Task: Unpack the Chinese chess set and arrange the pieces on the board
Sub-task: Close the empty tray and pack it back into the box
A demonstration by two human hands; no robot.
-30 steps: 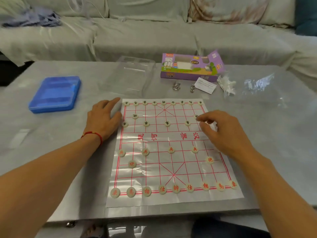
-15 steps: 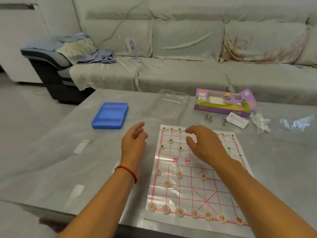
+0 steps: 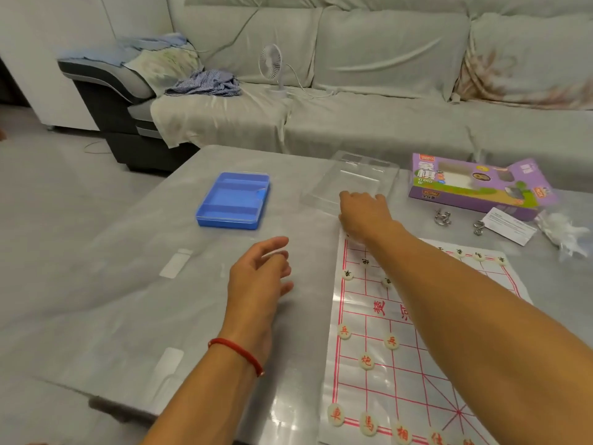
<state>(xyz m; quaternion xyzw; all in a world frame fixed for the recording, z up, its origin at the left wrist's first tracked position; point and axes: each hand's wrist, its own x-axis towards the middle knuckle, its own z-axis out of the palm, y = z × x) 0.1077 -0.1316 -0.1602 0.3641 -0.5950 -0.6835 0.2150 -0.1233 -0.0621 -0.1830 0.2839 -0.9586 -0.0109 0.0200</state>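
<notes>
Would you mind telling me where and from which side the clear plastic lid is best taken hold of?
Pinch the near rim of the clear lid, coming from the board side. It lies flat and shallow on the table, so its raised edge is the only thin part to grasp. The right hand already sits at that rim; whether the fingers have closed on it cannot be told.

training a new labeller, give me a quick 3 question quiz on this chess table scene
1. True or false: the blue tray lies on the chess board.
2. Which hand reaches to the clear plastic lid? A) left hand B) right hand
3. Fill in: a red ____ circles the left wrist.

Key
1. False: it lies on the table, left of the board.
2. B
3. string
</notes>
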